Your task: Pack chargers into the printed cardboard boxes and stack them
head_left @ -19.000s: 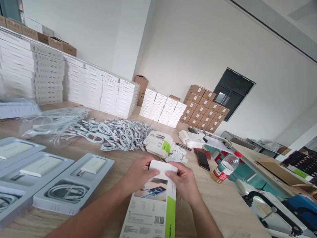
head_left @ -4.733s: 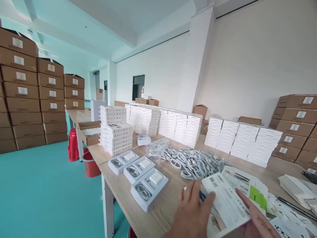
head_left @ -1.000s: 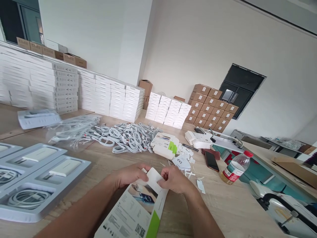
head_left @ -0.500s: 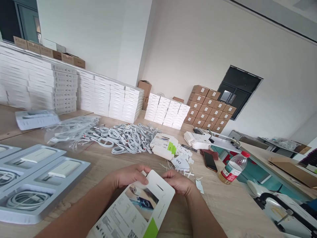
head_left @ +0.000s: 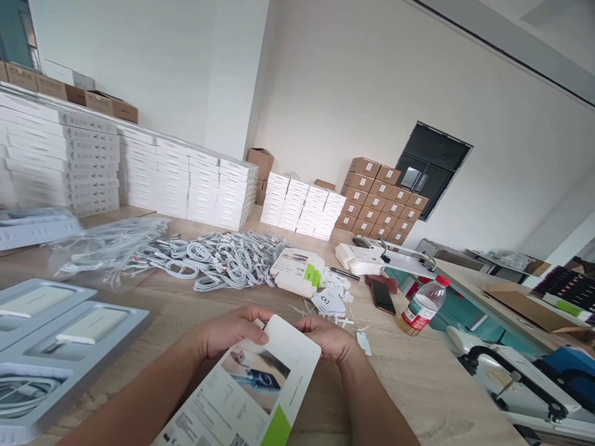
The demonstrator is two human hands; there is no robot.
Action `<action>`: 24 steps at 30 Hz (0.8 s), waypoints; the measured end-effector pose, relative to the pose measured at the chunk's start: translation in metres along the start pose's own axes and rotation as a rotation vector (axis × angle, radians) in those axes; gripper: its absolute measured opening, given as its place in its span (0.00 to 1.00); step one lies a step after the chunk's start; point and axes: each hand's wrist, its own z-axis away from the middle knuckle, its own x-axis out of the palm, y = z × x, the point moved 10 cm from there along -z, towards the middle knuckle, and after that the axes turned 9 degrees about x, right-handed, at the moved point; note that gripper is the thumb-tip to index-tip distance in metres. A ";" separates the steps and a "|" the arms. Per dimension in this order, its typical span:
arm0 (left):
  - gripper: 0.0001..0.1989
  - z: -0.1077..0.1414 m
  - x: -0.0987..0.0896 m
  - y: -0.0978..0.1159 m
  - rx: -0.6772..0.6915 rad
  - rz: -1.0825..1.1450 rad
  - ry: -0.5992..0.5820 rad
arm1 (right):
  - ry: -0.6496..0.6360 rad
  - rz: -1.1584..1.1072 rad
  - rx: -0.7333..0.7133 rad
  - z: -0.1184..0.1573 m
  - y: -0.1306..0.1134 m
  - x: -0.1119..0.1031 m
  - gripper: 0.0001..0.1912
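Note:
A white printed packaging box (head_left: 242, 390) with a green corner and a photo of a charger and phone lies tilted between my two hands at the bottom centre. My left hand (head_left: 235, 331) pinches its far left edge, thumb on the printed face. Round the far right edge curls my right hand (head_left: 328, 337), its fingertips hidden behind the cardboard. Beyond them is a pile of similar flat printed boxes (head_left: 297, 272) beside small white cards and paper scraps (head_left: 330, 300). Grey plastic trays (head_left: 134, 319) with white chargers (head_left: 93, 325) and a coiled cable (head_left: 28, 393) sit at the left.
Many bundled cables (head_left: 227, 257) are heaped mid-table, some in clear bags (head_left: 111, 244). Stacked white boxes (head_left: 186, 179) line the back; brown cartons (head_left: 372, 198) stand behind. A phone (head_left: 382, 295) and a red-capped bottle (head_left: 423, 306) stand right, near the table edge.
The view has turned slightly right, so the surroundings shift left. Both hands keep hold of the box; a dark slit near its far end no longer shows.

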 end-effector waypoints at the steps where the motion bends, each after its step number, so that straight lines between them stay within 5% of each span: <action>1: 0.27 0.001 0.000 0.000 -0.001 -0.001 0.011 | -0.003 -0.003 0.001 -0.001 0.001 0.000 0.18; 7: 0.28 0.000 -0.002 0.001 -0.007 0.013 0.045 | 0.079 -0.076 0.010 0.001 0.003 -0.010 0.23; 13: 0.24 -0.002 0.008 0.005 0.006 -0.017 -0.065 | 0.132 -0.062 0.029 0.003 0.004 -0.013 0.27; 18: 0.17 -0.003 0.007 0.009 0.033 -0.195 -0.080 | 0.178 -0.008 -0.013 0.004 -0.005 -0.016 0.17; 24: 0.15 -0.006 0.006 0.008 0.032 -0.286 -0.056 | 0.093 0.400 -0.088 0.011 -0.024 0.011 0.07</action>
